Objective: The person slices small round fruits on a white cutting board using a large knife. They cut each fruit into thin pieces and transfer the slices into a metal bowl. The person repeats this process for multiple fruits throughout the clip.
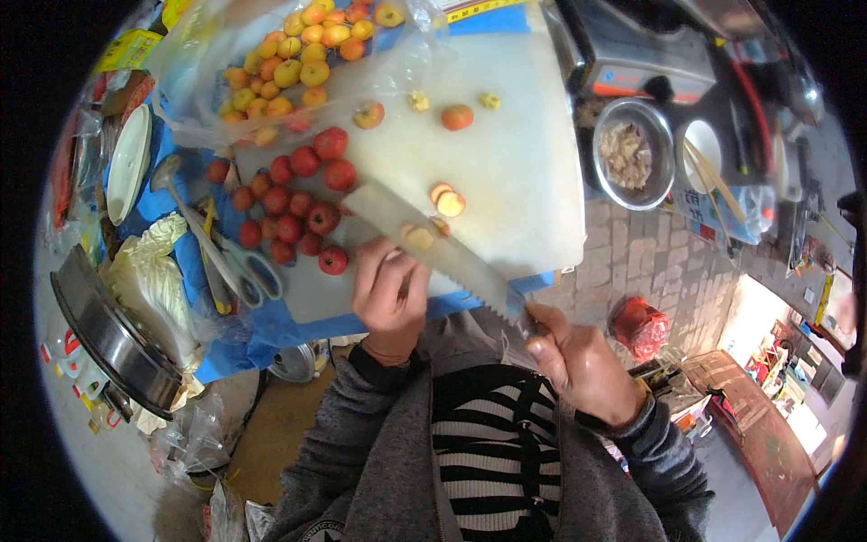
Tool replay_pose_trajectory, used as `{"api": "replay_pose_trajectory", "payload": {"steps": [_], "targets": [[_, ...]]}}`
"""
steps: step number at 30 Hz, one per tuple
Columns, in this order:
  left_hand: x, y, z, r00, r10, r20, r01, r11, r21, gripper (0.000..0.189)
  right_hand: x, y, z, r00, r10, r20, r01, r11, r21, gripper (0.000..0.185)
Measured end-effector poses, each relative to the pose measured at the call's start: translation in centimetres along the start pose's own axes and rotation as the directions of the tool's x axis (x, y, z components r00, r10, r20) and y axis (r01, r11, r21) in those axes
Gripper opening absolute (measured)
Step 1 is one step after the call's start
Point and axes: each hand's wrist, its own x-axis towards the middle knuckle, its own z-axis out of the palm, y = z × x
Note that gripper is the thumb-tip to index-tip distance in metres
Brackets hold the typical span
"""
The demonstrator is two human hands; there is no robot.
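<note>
My right hand (586, 366) grips the handle of a broad kitchen knife with a serrated edge (460, 265). Its blade slants up and left over the white cutting board (521, 169). Curled close beside the blade is my left hand (389, 301); whether its fingers pinch anything is hidden. A pale fruit slice (418, 237) shows on the blade. Just beyond lie cut slices of small apple (450, 203). Farther up the board are a whole small orange-red apple (457, 117), another apple (368, 115) and two yellowish bits (418, 101). Small red fruits (290, 227) cluster left of the blade.
An open clear plastic bag (406, 74) holds many yellow-orange small apples (288, 71). Scissors (254, 274), a metal ladle (193, 217), cabbage (145, 271) and a steel pan (108, 332) lie left. A metal bowl of food (633, 162) and a white bowl with chopsticks (702, 152) stand right.
</note>
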Motion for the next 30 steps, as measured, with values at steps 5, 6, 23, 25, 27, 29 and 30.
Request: {"api": "replay_pose_trajectory", "payload": {"steps": [5, 6, 23, 25, 27, 29, 30], "targets": [[-0.2, 0.0, -0.2, 1.000, 0.029, 0.004, -0.029, 0.999, 0.018, 0.021, -0.8, 0.4, -0.6, 0.999, -0.045, -0.026, 0.045, 0.999, -0.009, 0.046], [-0.4, -0.3, -0.2, 1.000, 0.031, 0.000, -0.031, 0.998, 0.047, 0.021, -1.7, 0.2, -1.0, 0.999, -0.030, -0.012, 0.029, 0.998, -0.047, 0.046], [0.1, 0.0, 0.1, 0.999, 0.037, 0.021, -0.037, 0.999, -0.002, 0.017, -4.7, 0.4, -2.1, 0.993, 0.106, 0.055, -0.110, 0.990, 0.087, 0.047], [0.4, 0.0, 0.2, 0.995, 0.099, 0.015, -0.099, 0.995, 0.013, 0.018, -4.6, 0.6, -2.3, 0.991, 0.116, 0.073, -0.124, 0.986, 0.109, 0.046], [0.4, 0.1, 0.2, 0.996, 0.090, 0.025, -0.091, 0.996, 0.020, 0.020, -4.5, 0.8, -2.5, 0.995, 0.078, 0.069, -0.083, 0.994, 0.073, 0.046], [0.3, 0.1, 0.1, 0.996, 0.074, 0.041, -0.076, 0.997, 0.033, 0.021, -4.3, 1.1, -2.3, 0.999, 0.019, 0.043, -0.021, 0.998, 0.054, 0.047], [0.3, 0.0, -0.1, 0.997, 0.061, 0.053, -0.064, 0.997, 0.043, 0.021, -4.2, 1.2, -2.2, 1.000, -0.012, 0.023, 0.011, 0.999, 0.034, 0.047]]}}
